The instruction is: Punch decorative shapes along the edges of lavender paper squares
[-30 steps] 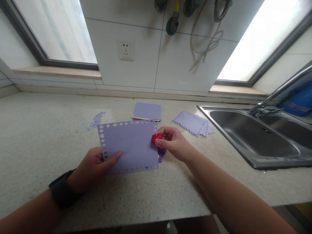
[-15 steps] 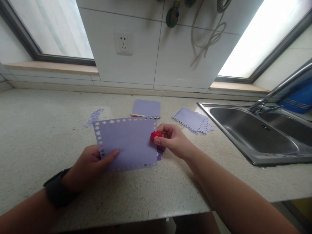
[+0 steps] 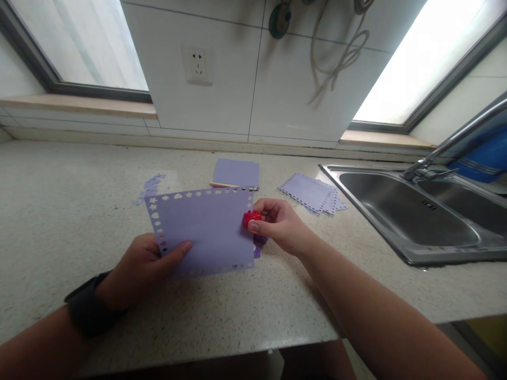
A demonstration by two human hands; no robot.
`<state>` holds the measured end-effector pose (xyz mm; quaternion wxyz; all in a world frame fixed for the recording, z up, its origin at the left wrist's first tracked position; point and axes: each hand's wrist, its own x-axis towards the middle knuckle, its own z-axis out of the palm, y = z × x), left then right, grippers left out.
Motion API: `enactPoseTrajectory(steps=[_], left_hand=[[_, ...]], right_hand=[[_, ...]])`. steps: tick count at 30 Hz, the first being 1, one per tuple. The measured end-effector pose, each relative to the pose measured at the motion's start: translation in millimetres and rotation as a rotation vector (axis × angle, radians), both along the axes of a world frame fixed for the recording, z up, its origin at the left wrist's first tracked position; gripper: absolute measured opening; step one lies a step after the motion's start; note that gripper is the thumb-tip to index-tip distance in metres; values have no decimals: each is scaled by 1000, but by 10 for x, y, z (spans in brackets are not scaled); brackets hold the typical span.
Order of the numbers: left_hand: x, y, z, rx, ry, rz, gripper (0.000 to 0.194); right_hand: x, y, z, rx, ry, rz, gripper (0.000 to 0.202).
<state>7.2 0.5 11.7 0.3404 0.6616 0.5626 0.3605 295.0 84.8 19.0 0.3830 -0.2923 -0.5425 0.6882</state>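
Observation:
My left hand [image 3: 152, 264] grips a sheet of purple paper [image 3: 209, 229] at its lower left, thumb on top and fingers hidden beneath. Small shapes such as flowers and hearts are cut through along the top, left and bottom edges, with a few holes high on the right edge. At that right edge, my right hand [image 3: 279, 227] is closed on a small red craft punch [image 3: 251, 219], which sits over the paper's margin. Partly hidden behind the sheet, a purple object [image 3: 258, 248] shows just below the punch.
Behind the sheet lies a stack of plain purple paper [image 3: 236, 172]. Several purple sheets with punched edges [image 3: 311, 192] are fanned out near the steel sink [image 3: 404, 253]. Small purple paper scraps [image 3: 152, 187] lie at the left on the speckled counter [image 3: 71, 200].
The whole view has shifted slightly. Both hands keep the same hold, with the red punch still at about the same spot on the paper's right edge.

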Motion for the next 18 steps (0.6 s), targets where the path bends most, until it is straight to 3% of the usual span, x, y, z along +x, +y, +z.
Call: enactPoseTrajectory(steps=[18], left_hand=[[-5,-12,-15,0,-1,-2,20]], right_hand=[[18,0,-23,14,10,16,34]])
